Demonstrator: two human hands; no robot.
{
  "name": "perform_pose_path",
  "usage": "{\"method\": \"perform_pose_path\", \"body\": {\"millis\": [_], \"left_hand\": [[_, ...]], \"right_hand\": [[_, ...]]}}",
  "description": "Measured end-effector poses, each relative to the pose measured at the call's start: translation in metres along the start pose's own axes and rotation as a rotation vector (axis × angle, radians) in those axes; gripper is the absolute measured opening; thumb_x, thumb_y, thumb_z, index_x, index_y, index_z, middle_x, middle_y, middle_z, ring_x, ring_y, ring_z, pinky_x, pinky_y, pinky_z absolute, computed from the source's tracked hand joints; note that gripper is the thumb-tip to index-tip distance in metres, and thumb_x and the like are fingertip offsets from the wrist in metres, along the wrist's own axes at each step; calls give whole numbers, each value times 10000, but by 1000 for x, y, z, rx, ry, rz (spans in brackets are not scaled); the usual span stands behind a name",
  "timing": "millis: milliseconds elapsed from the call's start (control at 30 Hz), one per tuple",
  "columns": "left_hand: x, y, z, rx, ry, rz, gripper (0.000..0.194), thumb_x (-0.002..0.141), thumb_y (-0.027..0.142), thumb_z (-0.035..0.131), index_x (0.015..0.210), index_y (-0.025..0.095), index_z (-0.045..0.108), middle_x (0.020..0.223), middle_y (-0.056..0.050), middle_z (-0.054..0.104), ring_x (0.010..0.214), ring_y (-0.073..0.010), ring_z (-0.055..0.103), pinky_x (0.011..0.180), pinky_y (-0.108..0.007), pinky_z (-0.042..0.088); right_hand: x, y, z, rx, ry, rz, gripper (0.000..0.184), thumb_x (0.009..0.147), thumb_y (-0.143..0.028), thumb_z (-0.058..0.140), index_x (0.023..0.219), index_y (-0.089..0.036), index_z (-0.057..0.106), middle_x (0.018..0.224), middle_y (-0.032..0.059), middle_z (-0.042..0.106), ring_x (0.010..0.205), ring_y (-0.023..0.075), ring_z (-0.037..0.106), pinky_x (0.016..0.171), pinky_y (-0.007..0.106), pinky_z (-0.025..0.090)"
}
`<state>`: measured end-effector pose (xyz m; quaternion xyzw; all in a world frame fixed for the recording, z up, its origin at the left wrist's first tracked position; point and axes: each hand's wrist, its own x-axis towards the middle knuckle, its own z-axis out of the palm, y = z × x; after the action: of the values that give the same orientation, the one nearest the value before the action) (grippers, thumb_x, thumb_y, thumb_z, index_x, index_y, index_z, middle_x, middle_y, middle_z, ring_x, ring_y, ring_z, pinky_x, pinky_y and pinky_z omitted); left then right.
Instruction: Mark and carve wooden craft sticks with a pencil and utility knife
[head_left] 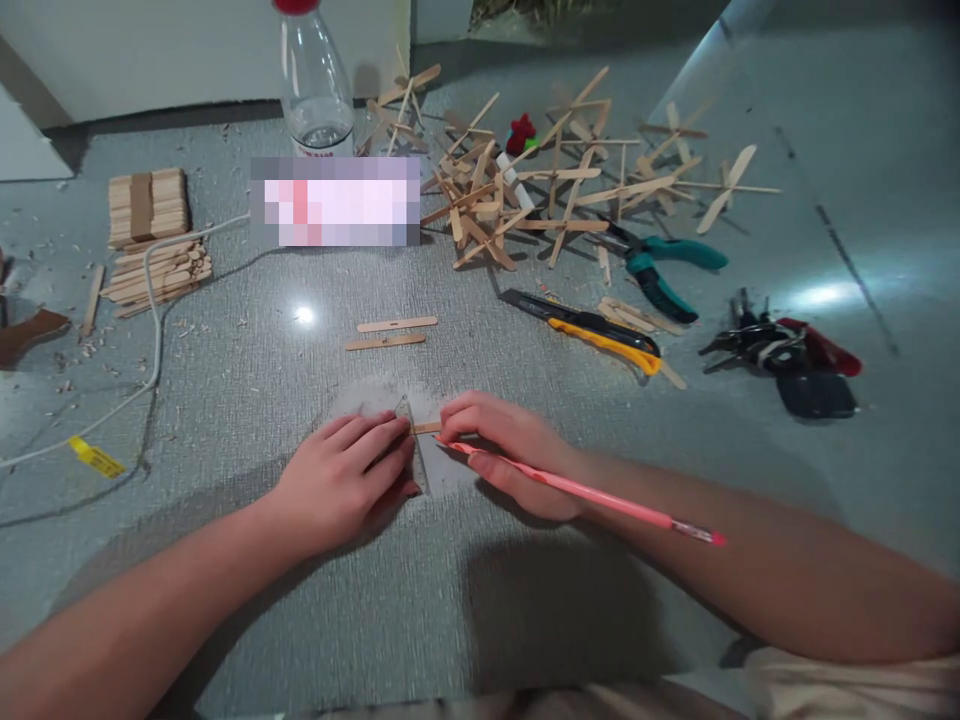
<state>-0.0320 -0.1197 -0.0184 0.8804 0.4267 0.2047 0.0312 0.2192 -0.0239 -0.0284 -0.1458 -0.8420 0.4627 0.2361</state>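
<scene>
My left hand (pixel 352 468) presses a clear plastic ruler (pixel 418 462) down across a wooden craft stick (pixel 427 427), its fingers close together. The ruler's full shape is hidden under the fingers. In my right hand (pixel 517 450) is a pink pencil (pixel 592 494), its tip beside the stick and its eraser end pointing right. The right fingertips also meet the stick's right end. Just beyond my hands lie two loose sticks, a paler one (pixel 397 325) and a browner one (pixel 385 342), each with a small mark near its middle.
Behind are crossed-stick pieces (pixel 480 200), a glass bottle (pixel 316 90) and a blurred-out object (pixel 337 200). To the right lie a yellow-black utility knife (pixel 592 330), teal pliers (pixel 664 265) and a key bunch (pixel 780 345). Stick bundles (pixel 148 208) and a white cable (pixel 155 330) lie left.
</scene>
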Motion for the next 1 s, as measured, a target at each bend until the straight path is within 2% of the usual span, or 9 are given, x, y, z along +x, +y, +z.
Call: {"method": "perform_pose_path", "body": {"millis": [133,300,533,800,1000], "left_hand": [[0,-1,2,-15,11,18,286,1029,314,648,1213,103,705,1288,-154,754,1186,-304,743,952,-443,661],[1,-1,2,-16,27,9,279,1029,304,649,1205,96,709,1267,-148,765,1177,-301,749,944,-439,675],[3,-4,1,-32,30,-20,280,1009,279,672,1202,79,708,1286,-156,757,1194,-323,741,958,-466,680],[5,-6,2,-51,39,-41,228,1001,231,680,1182,97,712,1314,-159,745,1227,-328,726,986,-474,667],[3,-6,6,-98,40,-60,274,988,202,695,1238,89,696,1325,-158,737,1262,-313,709,1020,-447,664]], "right_hand": [[0,1,1,22,1,-4,168,1067,-278,467,1175,-215,580,1103,72,642,998,178,627,881,326,542],[0,1,0,31,-8,8,160,1038,-191,480,1163,-216,576,1078,65,638,966,160,618,859,304,536],[2,0,-1,24,-4,9,150,1026,-159,480,1127,-211,579,1051,49,632,932,135,605,846,272,527],[2,1,-1,29,-9,7,143,1021,-153,496,1111,-217,586,1040,47,645,935,140,621,846,281,541],[4,-1,-3,21,-9,27,130,1025,-161,491,1092,-228,581,1025,41,650,905,143,627,825,287,545]]}}
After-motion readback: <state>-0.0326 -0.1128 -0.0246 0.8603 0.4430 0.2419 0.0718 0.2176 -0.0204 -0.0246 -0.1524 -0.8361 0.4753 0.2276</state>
